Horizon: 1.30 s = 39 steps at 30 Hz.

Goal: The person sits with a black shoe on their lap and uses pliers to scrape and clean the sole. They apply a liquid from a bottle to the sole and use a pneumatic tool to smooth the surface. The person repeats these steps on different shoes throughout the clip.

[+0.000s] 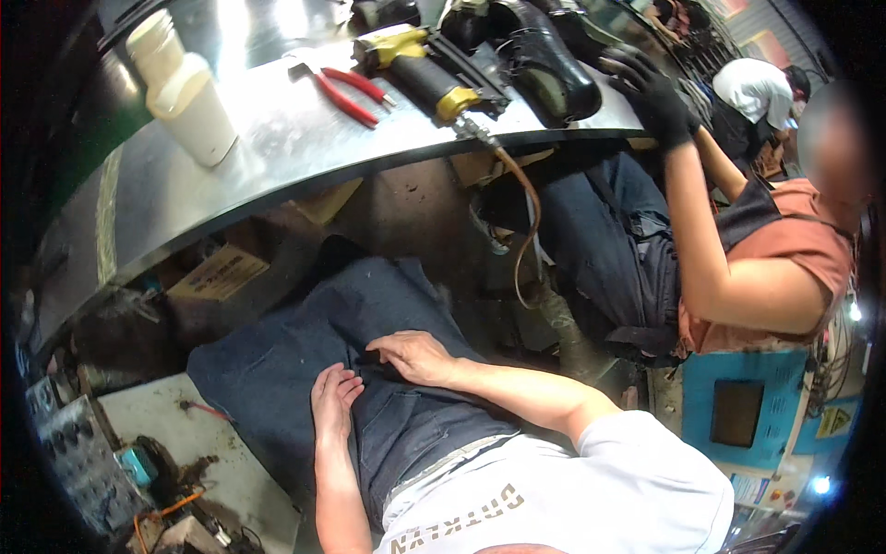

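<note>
Both of my hands rest on the lap of dark trousers (277,342), away from the table. My left hand (335,399) lies with its fingers loosely bent and nothing in it. Beside it, my right hand (420,358) points its fingers inward, also holding nothing that shows. Above them on the metal table lie pliers with red handles (349,97) and a yellow and black air stapler (417,74), joined to a brown hose (528,198). Black leather shoes (544,65) stand to the right of the stapler.
A cream plastic bottle (189,102) stands at the table's left. To my right sits a co-worker whose black-gloved hand (653,97) is by the shoes. A cardboard box (221,272) is under the table's metal edge (268,189). A blue machine (738,406) stands behind the co-worker.
</note>
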{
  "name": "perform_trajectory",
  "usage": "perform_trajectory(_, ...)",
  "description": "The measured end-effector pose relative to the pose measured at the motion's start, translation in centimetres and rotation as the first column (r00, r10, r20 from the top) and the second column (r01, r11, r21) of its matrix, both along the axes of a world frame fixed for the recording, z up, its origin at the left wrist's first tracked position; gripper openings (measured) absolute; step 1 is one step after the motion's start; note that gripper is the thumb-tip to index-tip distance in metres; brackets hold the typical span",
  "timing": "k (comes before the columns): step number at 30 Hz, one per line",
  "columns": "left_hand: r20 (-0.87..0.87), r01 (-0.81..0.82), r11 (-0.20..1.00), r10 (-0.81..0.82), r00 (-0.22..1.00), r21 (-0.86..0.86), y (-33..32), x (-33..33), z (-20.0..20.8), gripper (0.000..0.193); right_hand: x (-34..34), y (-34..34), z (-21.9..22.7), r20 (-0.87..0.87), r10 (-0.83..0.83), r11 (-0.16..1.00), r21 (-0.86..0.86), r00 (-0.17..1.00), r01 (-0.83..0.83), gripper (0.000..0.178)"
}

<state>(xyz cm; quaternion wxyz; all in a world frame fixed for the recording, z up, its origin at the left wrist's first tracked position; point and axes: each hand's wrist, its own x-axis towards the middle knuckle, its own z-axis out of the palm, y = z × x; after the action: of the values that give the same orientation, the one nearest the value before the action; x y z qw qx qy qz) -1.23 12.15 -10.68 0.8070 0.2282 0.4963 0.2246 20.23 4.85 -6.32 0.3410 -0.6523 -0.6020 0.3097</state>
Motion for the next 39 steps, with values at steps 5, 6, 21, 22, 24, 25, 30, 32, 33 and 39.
perform_trajectory(5, -0.01, 0.062, 0.998, -0.062, 0.998, -0.022, 0.5, 1.4, -0.1, 0.029, 0.6, 0.0, -0.1, 0.011, -0.065, 0.996, -0.062, 0.998, 0.066, 0.023)
perform_trajectory(6, -0.007, 0.065, 0.997, -0.066, 0.998, -0.036, 0.4, 1.5, 0.0, 0.029, 0.7, -0.2, 0.1, -0.002, -0.064, 0.996, -0.061, 0.998, 0.064, 0.022)
perform_trajectory(21, -0.005, 0.081, 0.997, -0.082, 0.997, -0.013, 0.3, 1.2, -0.3, 0.029, 0.0, -0.6, 1.2, 0.023, -0.067, 0.997, -0.043, 0.998, 0.068, 0.064)
perform_trajectory(22, -0.005, 0.078, 0.997, -0.078, 0.997, -0.013, 0.3, 1.2, -0.3, 0.029, 0.1, -0.6, 1.1, 0.009, -0.055, 0.998, -0.027, 0.998, 0.055, 0.063)
perform_trajectory(24, -0.003, 0.073, 0.997, -0.073, 0.997, -0.015, 0.3, 1.3, -0.2, 0.03, 0.2, -0.6, 1.0, -0.016, -0.034, 0.999, 0.002, 0.999, 0.034, 0.059)
perform_trajectory(25, -0.005, 0.075, 0.997, -0.075, 0.997, -0.011, 0.3, 1.4, -0.2, 0.03, 0.2, -0.7, 0.5, -0.015, -0.031, 0.999, 0.04, 0.999, 0.032, 0.058)
perform_trajectory(30, -0.015, 0.064, 0.998, -0.064, 0.998, -0.015, 0.3, 1.5, 0.0, 0.028, 0.2, -0.9, 0.8, -0.039, -0.012, 1.0, 0.026, 0.999, 0.013, 0.045)
perform_trajectory(32, -0.016, 0.07, 0.997, -0.07, 0.997, -0.018, 0.3, 1.6, -0.2, 0.028, 0.1, -1.1, 0.1, -0.007, -0.029, 0.994, 0.11, 1.0, 0.029, 0.037)
perform_trajectory(33, -0.019, 0.072, 0.997, -0.072, 0.997, -0.02, 0.3, 1.6, -0.2, 0.028, 0.0, -1.1, 0.1, 0.007, -0.037, 0.988, 0.15, 0.999, 0.035, 0.033)
perform_trajectory(39, -0.011, 0.077, 0.997, -0.077, 0.997, -0.02, 0.0, 1.6, -0.3, 0.029, 0.1, -1.5, -0.2, -0.024, -0.097, 0.988, 0.119, 0.995, 0.099, 0.017)
